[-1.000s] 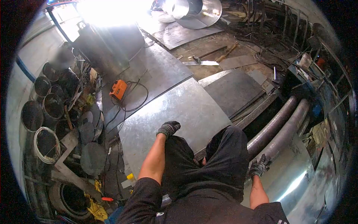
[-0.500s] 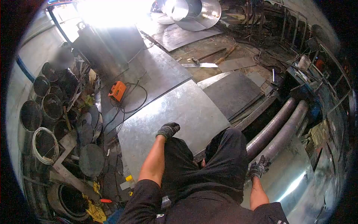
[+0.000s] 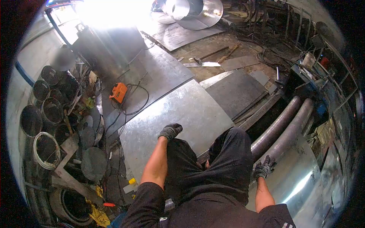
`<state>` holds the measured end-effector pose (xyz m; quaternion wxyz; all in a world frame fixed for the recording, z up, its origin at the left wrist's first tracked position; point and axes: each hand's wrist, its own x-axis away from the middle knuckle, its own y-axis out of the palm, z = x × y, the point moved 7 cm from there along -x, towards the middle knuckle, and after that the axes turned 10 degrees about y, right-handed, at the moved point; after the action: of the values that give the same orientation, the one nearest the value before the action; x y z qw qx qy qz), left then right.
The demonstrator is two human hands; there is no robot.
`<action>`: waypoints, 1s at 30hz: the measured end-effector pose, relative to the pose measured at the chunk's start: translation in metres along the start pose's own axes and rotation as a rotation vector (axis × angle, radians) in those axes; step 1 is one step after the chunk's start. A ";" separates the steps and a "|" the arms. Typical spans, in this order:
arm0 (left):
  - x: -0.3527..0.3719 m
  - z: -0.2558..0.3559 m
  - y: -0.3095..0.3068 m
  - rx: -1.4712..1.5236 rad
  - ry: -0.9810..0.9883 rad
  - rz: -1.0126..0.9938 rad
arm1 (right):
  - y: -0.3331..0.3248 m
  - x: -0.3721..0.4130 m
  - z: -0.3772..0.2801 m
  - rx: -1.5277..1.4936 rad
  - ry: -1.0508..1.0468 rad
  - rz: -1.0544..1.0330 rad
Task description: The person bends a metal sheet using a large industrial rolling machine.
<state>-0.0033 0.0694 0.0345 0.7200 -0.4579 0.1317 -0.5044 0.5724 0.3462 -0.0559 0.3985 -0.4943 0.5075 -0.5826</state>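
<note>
My left hand [image 3: 170, 131], in a dark patterned knit glove, rests at my left knee, above the near part of a shiny metal sheet [image 3: 178, 104]. Its fingers look curled together, and nothing shows in them. My right hand [image 3: 265, 167], gloved the same way, has its fingers spread and lies at the near roller [image 3: 285, 140] of a pair, beside my right thigh. Below that hand a second bright metal sheet [image 3: 300, 171] comes out from the rollers. The second roller [image 3: 274, 129] runs parallel, nearer to my knees.
An orange box-shaped device [image 3: 118, 92] with a looped cable sits on another metal sheet [image 3: 163, 66]. Several round ducts and rings, such as a pale-rimmed ring [image 3: 35, 150], crowd the left. Dark flat plates [image 3: 235, 93] lie ahead. Large metal cones [image 3: 194, 13] stand at the back.
The view has shifted very slightly. Both hands keep nearly the same place and pose; the sheets and rollers have not visibly moved.
</note>
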 end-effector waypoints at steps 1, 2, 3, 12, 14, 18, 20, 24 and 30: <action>0.001 0.001 0.000 0.000 0.000 -0.002 | 0.004 -0.002 0.000 -0.013 -0.025 0.013; 0.001 0.002 0.000 0.001 0.016 0.021 | -0.001 0.000 -0.002 -0.027 -0.050 0.026; 0.001 0.003 -0.001 0.002 0.032 0.044 | -0.004 0.003 -0.002 -0.026 -0.049 0.025; 0.001 0.003 0.000 0.044 -0.023 0.014 | 0.004 -0.003 0.001 -0.005 -0.064 -0.006; 0.000 0.001 0.000 0.029 -0.003 0.015 | 0.006 -0.006 0.001 0.010 -0.058 -0.006; -0.003 -0.007 0.003 0.025 0.041 0.075 | 0.006 -0.005 0.002 0.005 -0.055 -0.010; -0.004 -0.009 0.004 0.009 0.055 0.074 | -0.002 0.001 -0.001 -0.004 -0.064 0.023; -0.003 -0.004 0.002 -0.001 -0.001 0.015 | -0.011 0.005 -0.004 -0.008 0.004 -0.079; 0.002 0.004 -0.001 0.003 -0.010 0.008 | -0.027 0.016 -0.010 0.013 -0.003 -0.014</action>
<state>-0.0002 0.0698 0.0387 0.7233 -0.4590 0.1292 -0.4995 0.5602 0.3369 -0.0270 0.3983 -0.4963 0.4995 -0.5878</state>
